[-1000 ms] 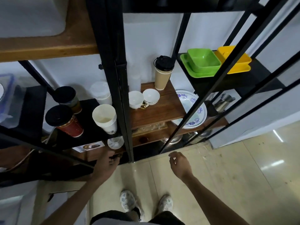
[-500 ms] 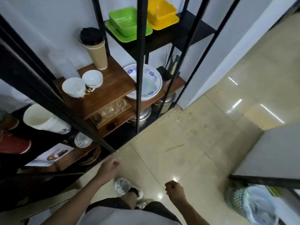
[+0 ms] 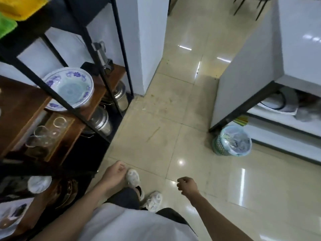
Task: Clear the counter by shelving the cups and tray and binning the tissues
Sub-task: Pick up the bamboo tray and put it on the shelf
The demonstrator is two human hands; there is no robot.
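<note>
My left hand [image 3: 113,173] hangs low beside the black shelf rack [image 3: 119,49], fingers loosely curled, holding nothing. My right hand [image 3: 188,186] is out over the floor tiles, also loosely curled with nothing in it. A green bin [image 3: 231,140] lined with a pale blue bag stands on the floor at the right, under the white counter [image 3: 298,40]. The counter's top is mostly out of view, and no cups, tray or tissues show on it. A white cup [image 3: 39,183] sits on a low shelf at the bottom left.
The rack holds a blue-patterned white bowl [image 3: 69,88], glasses in a wooden tray [image 3: 50,131], steel pots [image 3: 100,121], and green and yellow dishes [image 3: 10,13] at the top left. A white pillar [image 3: 144,40] stands behind it. Beige floor tiles [image 3: 173,119] run between rack and counter.
The view has swung right, away from the rack toward the counter and bin. Both hands have dropped from the shelf front to hang low over the floor.
</note>
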